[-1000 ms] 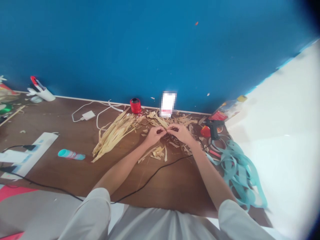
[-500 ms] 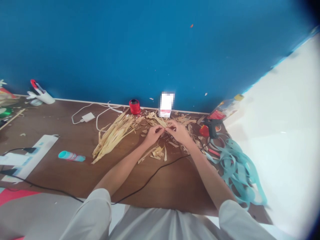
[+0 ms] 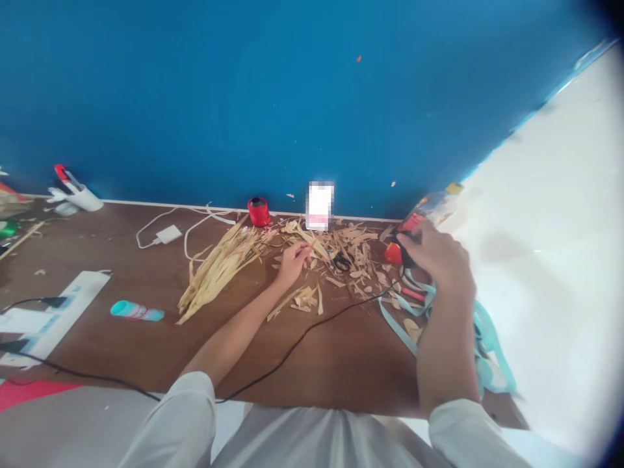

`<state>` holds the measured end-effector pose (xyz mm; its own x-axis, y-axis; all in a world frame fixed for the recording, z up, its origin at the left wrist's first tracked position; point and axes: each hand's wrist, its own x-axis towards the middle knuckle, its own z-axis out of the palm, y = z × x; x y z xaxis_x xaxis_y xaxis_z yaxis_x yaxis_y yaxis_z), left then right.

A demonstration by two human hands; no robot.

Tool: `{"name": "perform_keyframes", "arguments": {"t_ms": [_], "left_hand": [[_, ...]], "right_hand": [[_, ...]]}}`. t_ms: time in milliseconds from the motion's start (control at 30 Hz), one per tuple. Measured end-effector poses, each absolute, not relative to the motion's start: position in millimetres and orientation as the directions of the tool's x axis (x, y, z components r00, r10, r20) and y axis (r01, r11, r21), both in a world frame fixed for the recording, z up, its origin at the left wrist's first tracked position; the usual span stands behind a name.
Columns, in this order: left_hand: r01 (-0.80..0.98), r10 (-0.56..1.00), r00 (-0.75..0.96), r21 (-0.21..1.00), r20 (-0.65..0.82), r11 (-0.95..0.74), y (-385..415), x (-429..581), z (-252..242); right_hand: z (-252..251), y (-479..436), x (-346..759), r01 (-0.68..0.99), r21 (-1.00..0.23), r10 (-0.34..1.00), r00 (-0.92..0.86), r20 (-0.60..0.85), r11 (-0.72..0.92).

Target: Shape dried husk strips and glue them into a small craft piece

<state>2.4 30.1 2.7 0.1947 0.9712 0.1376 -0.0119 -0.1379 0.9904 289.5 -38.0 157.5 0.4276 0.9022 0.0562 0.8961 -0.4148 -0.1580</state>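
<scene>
My left hand (image 3: 294,263) is closed in a pinch above the husk scraps; what its fingertips hold is too small to make out. At the right, my right hand (image 3: 441,253) is curled over a black glue gun (image 3: 405,251), its thumb along the near side and most of the gun hidden beneath the palm. Just left of the gun is a small red-orange piece (image 3: 392,253). Dried corn husk scraps (image 3: 358,250) are scattered between the hands, with black-handled scissors (image 3: 342,261) among them. A bundle of long corn husks (image 3: 214,276) lies left of my left hand.
A red tape-like roll (image 3: 259,212) and a blurred white upright object (image 3: 319,207) stand by the blue wall. Light-blue ribbon (image 3: 487,344) is heaped at right. A black cord (image 3: 302,338) crosses the table. Leftward are a turquoise tube (image 3: 136,311), charger (image 3: 168,234) and power strip (image 3: 80,305).
My right hand has left my left hand and moved right onto the glue gun. My left hand stays pinched in nearly the same place. The scissors among the scraps are now uncovered.
</scene>
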Motion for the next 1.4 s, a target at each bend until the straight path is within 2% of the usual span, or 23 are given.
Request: {"name": "perform_keyframes", "arguments": {"t_ms": [133,433,767,1000,1133,1267,1400], "left_hand": [[0.007,0.969,0.198,0.988,0.148,-0.152,30,3,3],[0.008,0.959,0.224,0.983,0.175,-0.181,28,4,5],[0.001,0.965,0.211,0.987,0.156,-0.160,27,4,6],[-0.010,0.963,0.216,0.986,0.162,-0.164,27,4,6],[-0.025,0.965,0.212,0.988,0.156,-0.154,27,5,7],[-0.038,0.965,0.216,0.989,0.150,-0.145,26,4,9],[-0.057,0.962,0.230,0.988,0.150,-0.140,26,5,10]], "right_hand": [[152,-35,296,0.883,-0.121,0.890,0.443,-0.108,-0.454],[143,-24,291,0.880,-0.077,0.880,0.456,-0.135,-0.468],[132,-20,296,0.885,-0.091,0.890,0.454,-0.041,-0.456],[136,-23,294,0.907,-0.179,0.919,0.393,0.031,-0.382],[142,-22,288,0.927,-0.203,0.925,0.347,0.152,-0.315],[144,-21,285,0.929,-0.315,0.917,0.287,0.279,-0.195],[144,-18,280,0.797,-0.604,0.857,0.307,0.414,0.007]]}}
